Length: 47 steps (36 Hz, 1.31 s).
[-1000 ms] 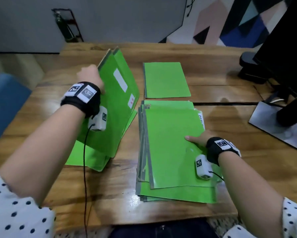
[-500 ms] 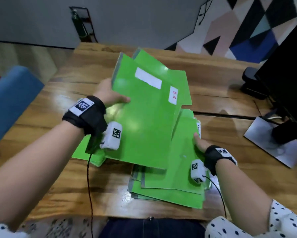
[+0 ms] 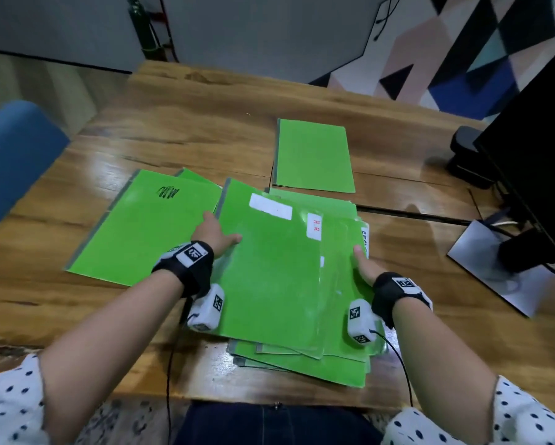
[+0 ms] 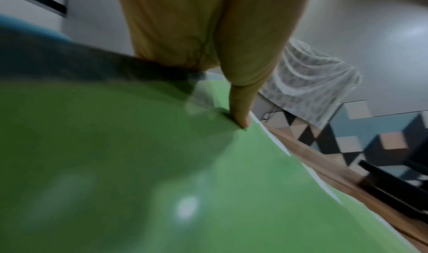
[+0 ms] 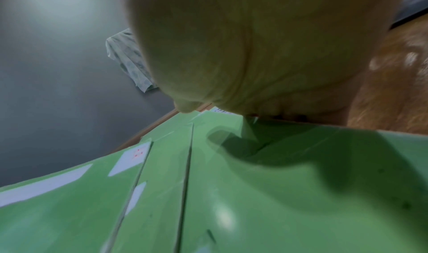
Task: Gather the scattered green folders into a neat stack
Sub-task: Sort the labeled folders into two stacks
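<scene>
A stack of green folders (image 3: 301,358) lies at the table's near edge. Its top folder (image 3: 269,271) (image 4: 139,165) (image 5: 254,192) carries white labels and lies slightly askew. My left hand (image 3: 215,234) (image 4: 241,110) pinches that folder's left edge, thumb on top and fingers beneath. My right hand (image 3: 364,266) (image 5: 231,55) holds the stack's right edge, thumb on top, fingers hidden past the edge. A loose folder with a black scribble (image 3: 147,226) lies to the left, over another. A single folder (image 3: 314,155) lies farther back.
The wooden table (image 3: 205,130) has a seam running to the right. A black monitor (image 3: 532,149) with a grey stand base (image 3: 494,284) fills the right side, a black object (image 3: 468,155) behind it. A blue chair (image 3: 13,155) stands at the left.
My left hand carried the labelled folder from upright at the left over to the stack and laid it flat on top. My right hand shifted to the stack's right edge.
</scene>
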Each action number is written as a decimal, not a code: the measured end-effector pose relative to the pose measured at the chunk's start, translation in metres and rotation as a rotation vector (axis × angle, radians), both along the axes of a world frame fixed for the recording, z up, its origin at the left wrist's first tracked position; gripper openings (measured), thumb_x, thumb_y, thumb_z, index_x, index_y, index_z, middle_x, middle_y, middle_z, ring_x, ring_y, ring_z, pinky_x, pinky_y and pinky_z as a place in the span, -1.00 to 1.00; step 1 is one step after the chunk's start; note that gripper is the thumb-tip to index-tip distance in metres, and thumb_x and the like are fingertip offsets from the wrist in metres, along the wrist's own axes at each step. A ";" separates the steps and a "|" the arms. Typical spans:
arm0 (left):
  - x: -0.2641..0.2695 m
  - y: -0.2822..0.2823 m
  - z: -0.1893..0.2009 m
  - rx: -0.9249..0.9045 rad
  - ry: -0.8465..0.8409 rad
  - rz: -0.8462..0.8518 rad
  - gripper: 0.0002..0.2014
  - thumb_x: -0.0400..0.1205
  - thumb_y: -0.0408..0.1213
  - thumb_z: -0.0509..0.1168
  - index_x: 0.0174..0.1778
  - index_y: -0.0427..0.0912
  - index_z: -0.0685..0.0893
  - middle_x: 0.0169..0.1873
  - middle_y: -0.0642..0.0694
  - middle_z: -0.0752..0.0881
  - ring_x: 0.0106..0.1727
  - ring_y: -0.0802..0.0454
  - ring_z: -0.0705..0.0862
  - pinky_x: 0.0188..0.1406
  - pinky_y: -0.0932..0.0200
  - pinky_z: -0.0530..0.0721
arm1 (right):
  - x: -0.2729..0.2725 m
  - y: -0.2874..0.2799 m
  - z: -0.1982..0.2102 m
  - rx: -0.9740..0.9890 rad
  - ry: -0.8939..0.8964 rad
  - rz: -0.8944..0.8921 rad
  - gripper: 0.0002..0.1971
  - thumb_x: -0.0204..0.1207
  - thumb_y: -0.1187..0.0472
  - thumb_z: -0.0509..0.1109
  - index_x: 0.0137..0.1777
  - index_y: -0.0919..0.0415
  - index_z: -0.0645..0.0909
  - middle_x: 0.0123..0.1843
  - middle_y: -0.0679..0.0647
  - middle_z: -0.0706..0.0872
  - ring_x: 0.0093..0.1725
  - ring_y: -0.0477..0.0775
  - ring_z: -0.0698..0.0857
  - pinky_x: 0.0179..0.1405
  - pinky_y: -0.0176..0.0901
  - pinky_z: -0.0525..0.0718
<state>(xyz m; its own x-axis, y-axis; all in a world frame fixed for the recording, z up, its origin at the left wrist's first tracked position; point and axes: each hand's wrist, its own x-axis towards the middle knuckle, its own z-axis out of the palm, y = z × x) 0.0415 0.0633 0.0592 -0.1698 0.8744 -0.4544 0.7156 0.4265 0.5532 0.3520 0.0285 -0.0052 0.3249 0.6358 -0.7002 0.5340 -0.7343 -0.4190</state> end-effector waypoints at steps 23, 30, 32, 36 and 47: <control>0.059 0.036 -0.022 -0.024 0.141 -0.268 -0.47 0.74 0.03 0.06 0.44 -0.35 0.43 0.09 -0.23 0.68 -0.09 -0.06 0.69 -0.25 0.19 0.59 | 0.026 0.033 -0.041 0.003 0.132 -0.067 0.11 0.09 -0.54 0.42 0.51 0.24 0.40 0.44 0.24 0.57 0.34 0.24 0.61 0.37 0.08 0.56; 0.061 0.116 -0.011 0.003 0.289 -0.333 -0.69 0.73 -0.18 0.15 0.01 -0.39 0.64 0.07 -0.26 0.65 -0.06 -0.18 0.63 -0.08 0.12 0.59 | 0.070 0.065 -0.110 -0.112 0.179 -0.045 0.38 -0.35 -0.54 0.60 0.56 0.04 0.34 0.52 0.11 0.51 0.45 0.20 0.54 0.47 0.23 0.45; 0.065 0.140 -0.015 0.002 0.373 -0.415 -0.65 0.68 -0.15 0.24 0.27 -0.32 0.60 0.23 -0.19 0.64 0.20 -0.19 0.65 0.19 0.05 0.63 | 0.053 0.057 -0.071 -0.132 0.141 -0.041 0.29 -0.27 -0.46 0.67 0.53 0.08 0.40 0.43 0.10 0.61 0.37 0.21 0.61 0.39 0.18 0.54; 0.080 0.188 -0.020 0.045 0.567 -0.550 -0.44 0.60 -0.01 0.33 0.49 -0.16 0.48 0.36 -0.18 0.59 0.29 -0.16 0.63 0.27 0.00 0.61 | 0.039 0.053 -0.032 -0.097 0.120 -0.059 0.01 -0.02 -0.20 0.74 0.41 0.25 0.50 0.34 0.14 0.64 0.35 0.20 0.63 0.23 0.02 0.63; 0.118 0.272 -0.061 0.001 0.590 -0.550 -0.11 0.38 0.43 0.25 0.47 -0.17 0.51 0.38 -0.20 0.59 0.31 -0.19 0.61 0.33 -0.12 0.55 | 0.052 0.065 -0.052 -0.206 0.063 0.008 0.41 -0.52 -0.42 0.70 0.49 0.12 0.45 0.45 0.12 0.61 0.35 0.18 0.65 0.39 0.23 0.57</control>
<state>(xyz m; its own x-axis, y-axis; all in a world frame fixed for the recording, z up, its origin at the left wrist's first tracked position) 0.1599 0.3352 -0.0014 0.0732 0.9030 -0.4234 0.9972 -0.0720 0.0190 0.4037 0.0934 -0.0575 0.2717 0.4795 -0.8344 0.5175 -0.8038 -0.2934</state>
